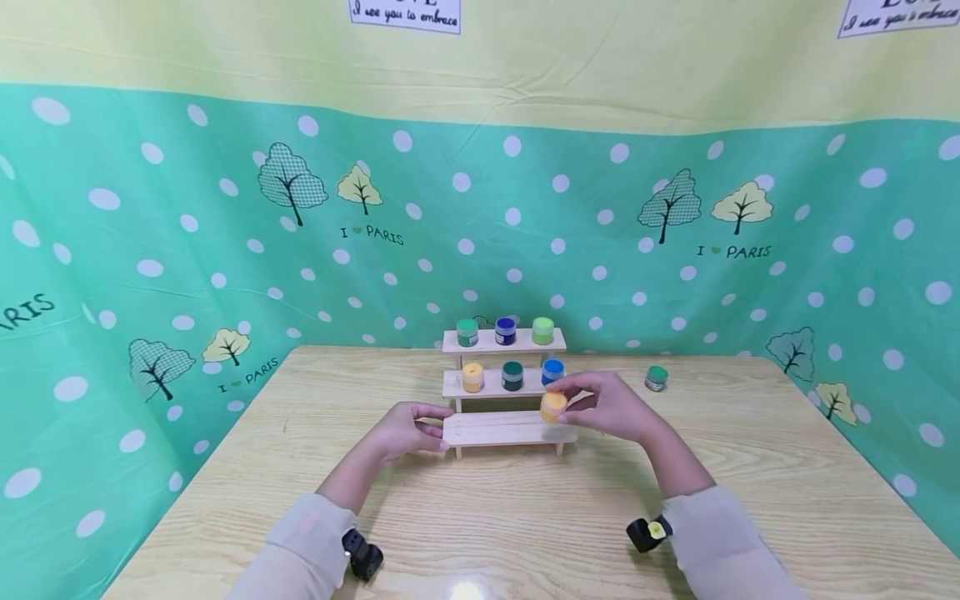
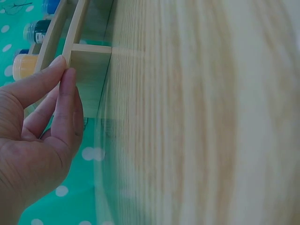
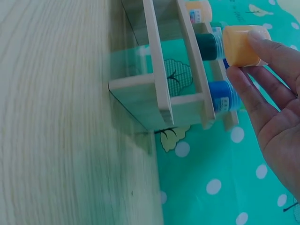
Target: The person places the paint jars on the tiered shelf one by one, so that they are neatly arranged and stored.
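Note:
A three-step wooden display rack (image 1: 510,430) stands on the table. My left hand (image 1: 407,432) pinches the left end of its lowest step between thumb and fingers, as the left wrist view also shows. My right hand (image 1: 609,406) grips a small orange paint jar (image 1: 553,407) over the right part of that bare lowest step. In the right wrist view the jar (image 3: 241,45) is held by thumb and fingertips. On the middle step sit another orange jar (image 1: 472,377), a dark green jar (image 1: 512,376) and a blue jar (image 1: 552,372), close to my right fingers.
The top step carries a green jar (image 1: 467,332), a dark blue jar (image 1: 506,331) and a light green jar (image 1: 543,331). Alone on the table, right of the rack, stands a green-lidded jar (image 1: 656,378). A polka-dot curtain (image 1: 480,208) hangs behind the table.

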Motion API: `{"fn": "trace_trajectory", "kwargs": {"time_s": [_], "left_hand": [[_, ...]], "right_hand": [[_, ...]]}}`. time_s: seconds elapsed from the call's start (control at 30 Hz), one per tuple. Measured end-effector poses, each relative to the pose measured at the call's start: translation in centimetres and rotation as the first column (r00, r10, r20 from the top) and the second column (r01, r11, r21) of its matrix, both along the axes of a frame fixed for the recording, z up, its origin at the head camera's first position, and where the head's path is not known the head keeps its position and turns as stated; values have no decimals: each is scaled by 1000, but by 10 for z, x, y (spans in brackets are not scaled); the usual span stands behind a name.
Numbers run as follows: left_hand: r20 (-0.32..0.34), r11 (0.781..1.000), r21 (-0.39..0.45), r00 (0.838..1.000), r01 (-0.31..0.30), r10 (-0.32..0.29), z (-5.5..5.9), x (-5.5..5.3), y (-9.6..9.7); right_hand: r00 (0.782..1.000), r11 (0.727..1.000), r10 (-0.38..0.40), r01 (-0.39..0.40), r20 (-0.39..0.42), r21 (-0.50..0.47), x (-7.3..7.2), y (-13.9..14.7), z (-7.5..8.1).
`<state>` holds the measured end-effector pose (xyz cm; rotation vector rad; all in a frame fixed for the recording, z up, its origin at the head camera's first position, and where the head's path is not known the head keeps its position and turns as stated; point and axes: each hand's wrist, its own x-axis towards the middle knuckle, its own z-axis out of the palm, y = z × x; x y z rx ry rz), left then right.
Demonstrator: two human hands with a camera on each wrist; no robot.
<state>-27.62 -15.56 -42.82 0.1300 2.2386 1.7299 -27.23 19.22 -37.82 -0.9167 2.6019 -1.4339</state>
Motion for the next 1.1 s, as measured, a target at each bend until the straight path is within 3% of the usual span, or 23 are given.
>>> {"fn": "trace_trajectory", "kwargs": {"time_s": [0.2, 1.1], "left_hand": [[0, 1000, 3, 1000, 0, 0, -1, 0, 0], [5, 1000, 22, 1000, 16, -16, -2, -1, 0]], "right_hand": [[997, 997, 71, -72, -30, -17, -2, -12, -1], [996, 997, 75, -75, 51, -4, -10, -54, -19]]}}
